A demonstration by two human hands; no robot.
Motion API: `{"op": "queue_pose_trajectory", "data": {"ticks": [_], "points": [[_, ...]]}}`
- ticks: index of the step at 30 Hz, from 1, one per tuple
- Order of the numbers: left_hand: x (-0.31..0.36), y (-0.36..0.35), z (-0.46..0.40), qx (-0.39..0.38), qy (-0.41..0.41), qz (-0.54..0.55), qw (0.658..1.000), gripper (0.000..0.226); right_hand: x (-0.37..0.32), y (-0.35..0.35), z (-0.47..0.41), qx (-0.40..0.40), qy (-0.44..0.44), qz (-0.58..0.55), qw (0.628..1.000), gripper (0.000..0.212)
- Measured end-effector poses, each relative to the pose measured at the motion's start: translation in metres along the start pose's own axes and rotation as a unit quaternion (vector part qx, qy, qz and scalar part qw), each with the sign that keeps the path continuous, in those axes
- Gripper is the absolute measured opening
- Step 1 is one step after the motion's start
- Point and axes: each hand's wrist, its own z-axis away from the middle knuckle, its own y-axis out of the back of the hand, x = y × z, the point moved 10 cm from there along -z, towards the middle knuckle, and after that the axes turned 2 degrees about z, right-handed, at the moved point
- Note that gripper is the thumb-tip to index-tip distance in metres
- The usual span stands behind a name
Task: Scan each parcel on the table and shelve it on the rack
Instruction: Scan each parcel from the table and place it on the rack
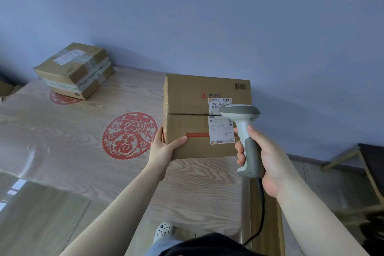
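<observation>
I am gripping the scanner [242, 129] in my right hand [265, 158], its head hanging over the label [220, 131]; my left hand [164, 147] is pinching the parcel [205, 118]'s seven-o'clock corner on the counter [83, 151], at its three-o'clock end.

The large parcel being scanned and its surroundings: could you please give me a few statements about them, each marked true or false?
1. The right hand grips the scanner by its handle. True.
2. The left hand rests flat on the table, apart from the large parcel. False: it holds the parcel's near left corner.
3. The scanner's head points at the white label on the parcel. True.
4. The far-left parcels are stacked. True.
5. The red paper-cut design lies under the large parcel. False: it lies beside it, uncovered.
</observation>
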Motion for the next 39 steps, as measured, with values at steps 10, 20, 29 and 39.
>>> {"op": "queue_pose_trajectory", "data": {"ticks": [10, 20, 29, 39], "points": [[0.001, 0.006, 0.009, 0.005, -0.002, -0.01, 1.0, 0.085, -0.005, -0.003, 0.008, -0.01, 0.009, 0.004, 1.0, 0.053], [0.004, 0.013, 0.013, 0.011, 0.002, -0.006, 1.0, 0.057, -0.007, 0.001, 0.013, -0.01, 0.023, -0.007, 1.0, 0.057], [0.005, 0.034, 0.015, 0.042, 0.015, -0.002, 0.999, 0.056, 0.008, 0.016, 0.013, 0.015, -0.01, -0.012, 1.0, 0.04], [-0.013, 0.132, 0.074, 0.164, 0.041, 0.049, 0.984, 0.069, 0.033, -0.03, -0.004, -0.043, -0.062, 0.009, 0.997, 0.032]]}}
